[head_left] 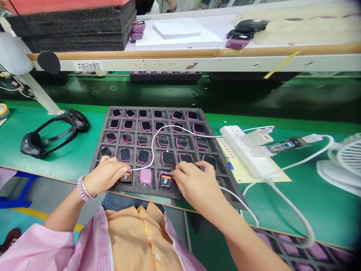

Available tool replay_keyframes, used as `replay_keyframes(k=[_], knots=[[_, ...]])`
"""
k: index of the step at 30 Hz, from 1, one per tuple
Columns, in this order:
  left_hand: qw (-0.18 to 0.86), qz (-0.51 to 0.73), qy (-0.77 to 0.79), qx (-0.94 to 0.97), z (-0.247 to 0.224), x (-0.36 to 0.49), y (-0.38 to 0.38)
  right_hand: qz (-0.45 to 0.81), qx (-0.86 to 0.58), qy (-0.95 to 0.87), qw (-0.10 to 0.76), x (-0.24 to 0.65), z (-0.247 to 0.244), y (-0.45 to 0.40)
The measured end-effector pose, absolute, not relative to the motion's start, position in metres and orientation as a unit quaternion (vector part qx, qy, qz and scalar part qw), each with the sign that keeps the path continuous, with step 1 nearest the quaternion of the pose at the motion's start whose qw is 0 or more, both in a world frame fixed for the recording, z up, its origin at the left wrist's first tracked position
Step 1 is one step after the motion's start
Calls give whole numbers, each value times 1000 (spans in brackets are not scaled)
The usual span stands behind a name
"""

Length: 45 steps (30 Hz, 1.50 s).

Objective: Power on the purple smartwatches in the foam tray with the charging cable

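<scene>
A dark foam tray [132, 147] lies on the green table, its compartments holding several purple-framed watches. In its front row, a lit watch [165, 180] sits beside a pink one [145, 176]. My right hand [194, 180] has its thumb and fingertips at the right edge of the lit watch, closed in a pinch; what it grips is unclear. My left hand [108, 174] is closed around the end of a white cable [152, 150], over another lit watch [126, 177] at the front left. The cable arcs across the tray.
A white power strip [239, 150] with plugs and cables lies to the right, near a white fan [348, 158]. A black headset [56, 131] rests at left. Behind is a shelf [197, 62] with foam, papers and watches. Another tray [287, 246] shows at lower right.
</scene>
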State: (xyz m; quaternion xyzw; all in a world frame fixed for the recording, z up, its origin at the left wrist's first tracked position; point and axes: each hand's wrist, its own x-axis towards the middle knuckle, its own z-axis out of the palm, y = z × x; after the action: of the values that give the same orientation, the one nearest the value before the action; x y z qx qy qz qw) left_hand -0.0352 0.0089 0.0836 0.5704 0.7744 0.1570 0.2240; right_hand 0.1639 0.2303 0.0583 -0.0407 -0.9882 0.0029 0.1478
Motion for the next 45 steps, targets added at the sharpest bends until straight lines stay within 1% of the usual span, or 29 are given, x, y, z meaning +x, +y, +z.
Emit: replay_keyframes(k=[4, 6, 8, 10, 14, 16, 20, 24, 26, 28, 31, 33, 36, 40, 45], knots=[[208, 149, 779, 572, 84, -34, 12, -24, -86, -974, 208, 163, 67, 226], [208, 147, 780, 572, 84, -34, 13, 9, -84, -969, 233, 161, 70, 220], [210, 141, 783, 569, 85, -33, 14, 81, -42, -966, 241, 158, 70, 211], [214, 134, 786, 564, 85, -32, 15, 124, 0, -966, 229, 155, 67, 200], [209, 138, 787, 564, 84, -31, 14, 78, 39, -980, 181, 151, 61, 188], [197, 138, 785, 571, 83, -31, 14, 87, 53, -979, 178, 151, 62, 188], [197, 137, 789, 566, 83, -31, 13, 154, 34, -969, 189, 145, 69, 196], [211, 191, 801, 527, 81, -31, 14, 81, -2, -983, 165, 135, 65, 200], [174, 250, 815, 493, 77, -30, 15, 67, -13, -985, 160, 131, 60, 198], [96, 330, 819, 459, 73, -26, 16, 69, -23, -983, 169, 130, 56, 195], [-34, 469, 786, 401, 66, -14, 16, 79, -38, -979, 186, 131, 51, 190], [-85, 521, 766, 367, 62, -4, 16, 102, -45, -974, 198, 133, 48, 187], [-112, 524, 766, 355, 53, 9, 15, 139, -59, -962, 229, 136, 42, 184], [-165, 503, 770, 356, 43, 15, 14, 155, -80, -950, 258, 139, 39, 182], [-151, 513, 772, 344, 41, 12, 13, 154, -82, -949, 262, 138, 40, 182]])
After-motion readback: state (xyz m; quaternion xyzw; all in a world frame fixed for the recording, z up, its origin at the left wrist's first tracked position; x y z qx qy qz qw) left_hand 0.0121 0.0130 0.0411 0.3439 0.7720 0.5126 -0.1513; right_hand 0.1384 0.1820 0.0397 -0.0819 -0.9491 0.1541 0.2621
